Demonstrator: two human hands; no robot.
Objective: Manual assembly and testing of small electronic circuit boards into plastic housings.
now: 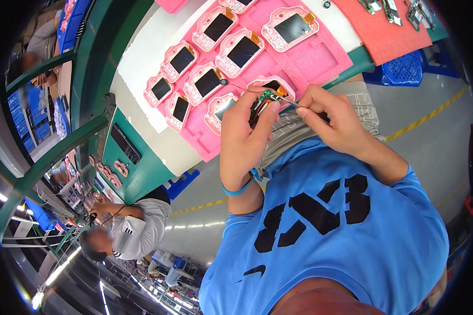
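Left hand (243,137) gripping small green circuit board (264,100) with thin black wire, right hand (335,123) pinching slim tool (291,103) at it.

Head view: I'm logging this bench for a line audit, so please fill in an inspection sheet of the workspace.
Surface: white bench top with green edge, largely covered by a pink foam mat.
Job's things: small green circuit board with dark part, gripped in left hand; thin metal tool, seemingly tweezers, pinched in right hand, tip at the board.
Clutter: pink-framed screen units in rows on the mat; metal parts on a red mat.
Grippers: both hands bare, closed on their items; blue wristband on left wrist.
Cables: thin dark wire running from the board across the mat.
Surroundings: blue crate under the bench, yellow floor line, another seated person at the next station.
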